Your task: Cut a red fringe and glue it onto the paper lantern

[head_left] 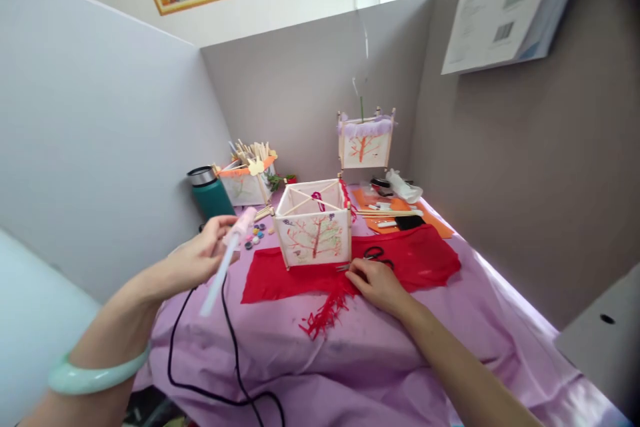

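My left hand, raised at the left, is closed around a pink hot glue gun. A long translucent glue stick sticks out of it toward me. My right hand rests on the red cloth, fingertips pinched at the upper end of a strip of red fringe. Black-handled scissors lie just beyond those fingers, partly covered by them. Between the hands stands a square lantern with wooden sticks, white walls and a painted tree. Red fringe runs along its right upper edge.
Behind are a teal bottle, a box of wooden sticks and small paint pots. A lilac-trimmed lantern hangs at the back. Tools lie on orange sheets at right. A black cord loops over the purple tablecloth. Grey partitions enclose the table.
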### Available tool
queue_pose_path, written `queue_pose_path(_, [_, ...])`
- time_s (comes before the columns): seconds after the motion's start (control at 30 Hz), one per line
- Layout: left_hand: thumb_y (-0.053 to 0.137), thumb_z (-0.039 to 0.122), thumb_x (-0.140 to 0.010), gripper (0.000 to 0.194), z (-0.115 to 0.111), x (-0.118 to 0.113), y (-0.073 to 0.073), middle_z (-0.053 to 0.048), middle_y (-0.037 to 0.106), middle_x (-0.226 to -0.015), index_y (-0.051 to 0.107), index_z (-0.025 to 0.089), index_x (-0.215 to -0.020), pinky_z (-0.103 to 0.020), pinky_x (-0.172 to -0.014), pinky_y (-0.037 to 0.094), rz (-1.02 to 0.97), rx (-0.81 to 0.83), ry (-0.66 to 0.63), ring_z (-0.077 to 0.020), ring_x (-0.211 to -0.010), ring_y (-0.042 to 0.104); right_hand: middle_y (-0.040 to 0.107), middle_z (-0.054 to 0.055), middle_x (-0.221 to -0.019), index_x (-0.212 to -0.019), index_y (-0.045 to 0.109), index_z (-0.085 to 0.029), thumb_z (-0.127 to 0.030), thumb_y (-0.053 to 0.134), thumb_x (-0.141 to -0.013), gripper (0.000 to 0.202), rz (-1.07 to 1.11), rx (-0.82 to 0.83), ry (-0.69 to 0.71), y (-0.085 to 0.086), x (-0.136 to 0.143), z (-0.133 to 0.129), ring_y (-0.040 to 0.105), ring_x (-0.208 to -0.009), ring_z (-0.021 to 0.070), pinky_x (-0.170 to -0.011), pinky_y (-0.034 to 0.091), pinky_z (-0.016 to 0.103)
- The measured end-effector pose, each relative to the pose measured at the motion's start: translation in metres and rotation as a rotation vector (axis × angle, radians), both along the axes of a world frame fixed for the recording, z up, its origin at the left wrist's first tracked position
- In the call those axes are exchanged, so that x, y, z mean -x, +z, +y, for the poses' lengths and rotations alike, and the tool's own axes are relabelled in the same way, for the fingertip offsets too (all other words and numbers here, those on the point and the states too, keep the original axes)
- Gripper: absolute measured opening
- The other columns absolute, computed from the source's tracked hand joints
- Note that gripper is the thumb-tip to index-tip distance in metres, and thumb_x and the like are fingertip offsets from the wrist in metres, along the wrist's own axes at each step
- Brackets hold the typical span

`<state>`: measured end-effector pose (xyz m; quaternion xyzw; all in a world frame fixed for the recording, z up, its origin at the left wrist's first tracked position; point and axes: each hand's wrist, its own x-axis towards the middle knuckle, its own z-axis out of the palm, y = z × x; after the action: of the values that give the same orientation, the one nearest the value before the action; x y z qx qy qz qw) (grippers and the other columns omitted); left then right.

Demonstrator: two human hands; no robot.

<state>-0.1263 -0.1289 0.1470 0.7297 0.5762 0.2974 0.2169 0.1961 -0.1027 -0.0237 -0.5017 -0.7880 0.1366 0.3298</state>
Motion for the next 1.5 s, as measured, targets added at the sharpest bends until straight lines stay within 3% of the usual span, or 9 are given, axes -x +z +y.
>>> queue_pose_path(0.07, [0.063,0.039,-0.068,0.060,-0.002,0.024,-0.026,-0.010,0.060,-0.114,0.045,0.020,-0.122,-0.033,-0.080,0.048,0.114,-0.059,-0.027,-0.0266,-0.102,0.058,0.064,0.003,-0.073,-0.073,0.058,-0.018,-0.028,0.045,-0.086,0.021,0.002,0.011,0.006,0.000,0.005,0.000,0.056,-0.066,0.0148,-0.062,0.037,0.024])
queue_pose_path(0.13, [0.062,0.038,-0.068,0.064,-0.001,0.042,-0.057,-0.012,0.059,-0.117,0.041,0.019,-0.125,-0.039,-0.087,0.044,0.199,-0.094,0.062,-0.0308,-0.107,0.055,0.064,0.003,-0.072,-0.073,0.057,-0.018,-0.030,0.045,-0.086,0.021,0.003,0.013,0.010,0.001,0.009,0.000,0.056,-0.066,0.0153,-0.062,0.038,0.025])
queue_pose_path(0.23, [0.056,0.038,-0.074,0.056,0.001,0.062,-0.100,-0.015,0.059,-0.117,0.041,0.018,-0.124,-0.041,-0.087,0.044,0.243,-0.064,0.159,-0.0326,-0.106,0.057,0.063,0.003,-0.071,-0.071,0.055,-0.019,-0.032,0.044,-0.086,0.023,0.002,0.022,-0.001,0.001,0.015,0.000,0.057,-0.065,0.0160,-0.061,0.038,0.025])
queue_pose_path(0.33, [0.055,0.033,-0.073,0.048,-0.001,0.080,-0.126,-0.015,0.058,-0.118,0.047,0.018,-0.117,-0.041,-0.089,0.043,0.285,-0.118,0.209,-0.0311,-0.107,0.057,0.062,0.002,-0.069,-0.070,0.053,-0.020,-0.034,0.043,-0.086,0.024,0.001,0.035,-0.001,0.000,0.019,0.000,0.056,-0.063,0.0157,-0.060,0.037,0.026])
queue_pose_path(0.5, [0.055,0.031,-0.073,0.036,-0.016,0.100,-0.135,-0.011,0.060,-0.113,0.054,0.021,-0.108,-0.042,-0.094,0.041,0.324,-0.251,0.223,-0.0282,-0.107,0.055,0.063,0.002,-0.070,-0.071,0.054,-0.020,-0.038,0.043,-0.087,0.026,-0.006,0.050,0.004,-0.002,0.023,0.001,0.056,-0.064,0.0161,-0.059,0.037,0.026])
queue_pose_path(0.73, [0.053,0.033,-0.080,0.025,-0.026,0.101,-0.138,-0.010,0.064,-0.106,0.058,0.021,-0.102,-0.040,-0.089,0.045,0.371,-0.317,0.215,-0.0266,-0.101,0.058,0.063,0.003,-0.069,-0.071,0.055,-0.020,-0.039,0.042,-0.086,0.027,-0.008,0.066,-0.001,-0.002,0.024,0.001,0.056,-0.062,0.0161,-0.058,0.037,0.026])
queue_pose_path(1.0, [0.054,0.031,-0.085,0.019,-0.026,0.118,-0.178,-0.008,0.067,-0.098,0.060,0.018,-0.098,-0.031,-0.082,0.049,0.500,-0.716,0.169,-0.0201,-0.092,0.063,0.064,0.003,-0.071,-0.071,0.054,-0.020,-0.038,0.041,-0.086,0.027,-0.004,0.054,0.012,-0.001,0.022,0.000,0.057,-0.064,0.0167,-0.059,0.037,0.026])
queue_pose_path(1.23, [0.059,0.023,-0.083,0.017,-0.028,0.113,-0.183,-0.007,0.069,-0.099,0.062,0.018,-0.099,-0.031,-0.085,0.051,0.535,-0.914,0.151,-0.0191,-0.090,0.066,0.064,0.003,-0.069,-0.070,0.054,-0.020,-0.038,0.042,-0.086,0.026,0.012,0.048,0.004,-0.002,0.022,-0.001,0.055,-0.062,0.0163,-0.058,0.036,0.026])
queue_pose_path(1.5, [0.056,0.026,-0.084,0.025,-0.032,0.113,-0.194,-0.008,0.066,-0.110,0.060,0.019,-0.107,-0.034,-0.090,0.049,0.492,-0.815,0.211,-0.0212,-0.100,0.063,0.063,0.003,-0.071,-0.070,0.053,-0.020,-0.036,0.042,-0.086,0.025,0.005,0.039,0.014,-0.001,0.015,-0.001,0.056,-0.064,0.0163,-0.060,0.036,0.026])
